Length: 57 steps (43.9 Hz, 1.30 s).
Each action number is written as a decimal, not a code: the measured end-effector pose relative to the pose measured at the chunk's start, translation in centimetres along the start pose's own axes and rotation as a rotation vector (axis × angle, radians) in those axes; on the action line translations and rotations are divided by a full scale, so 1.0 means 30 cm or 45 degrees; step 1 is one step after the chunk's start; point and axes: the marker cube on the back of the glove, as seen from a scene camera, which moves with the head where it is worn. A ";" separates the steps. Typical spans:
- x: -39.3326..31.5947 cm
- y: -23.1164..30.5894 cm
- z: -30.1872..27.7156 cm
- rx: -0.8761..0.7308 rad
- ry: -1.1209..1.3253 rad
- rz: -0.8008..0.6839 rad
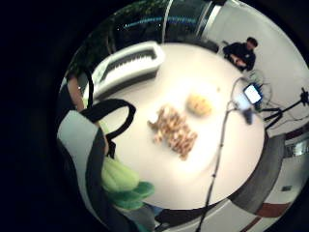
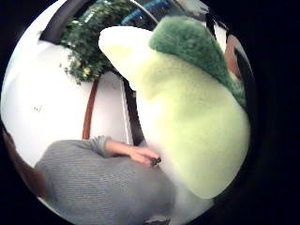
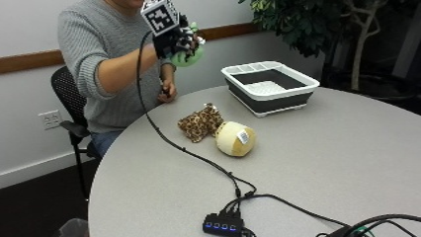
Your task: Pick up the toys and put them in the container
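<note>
My gloved right hand (image 3: pixel 176 43) is raised well above the table and grips a green plush toy (image 3: pixel 188 56). The same pale and dark green plush (image 2: pixel 192 122) fills much of the thumb side palm view and shows beside the palm (image 1: pixel 123 181) in the other. A leopard-print plush (image 3: pixel 200 123) lies on the round table, touching a pale yellow round plush (image 3: pixel 235 138); both also appear below the hand as the leopard plush (image 1: pixel 174 130) and yellow plush (image 1: pixel 199 104). The white and black container (image 3: pixel 271 86) stands further back on the table, to the right of the raised hand.
The person's bare left hand (image 3: pixel 166 93) rests at the table's edge. A black cable (image 3: pixel 190 153) runs across the table to a USB hub (image 3: pixel 224 224) near the front. A potted plant (image 3: pixel 315 24) stands behind the container.
</note>
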 end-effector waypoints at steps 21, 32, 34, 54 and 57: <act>-0.265 -0.627 0.210 -0.149 -0.313 0.243; -0.365 -0.738 0.414 -0.483 -0.444 0.129; -0.375 -0.717 0.419 -0.541 -0.418 0.093; 0.056 -0.246 0.104 -0.489 -0.312 0.365; 0.145 -0.156 0.059 -0.520 -0.302 0.432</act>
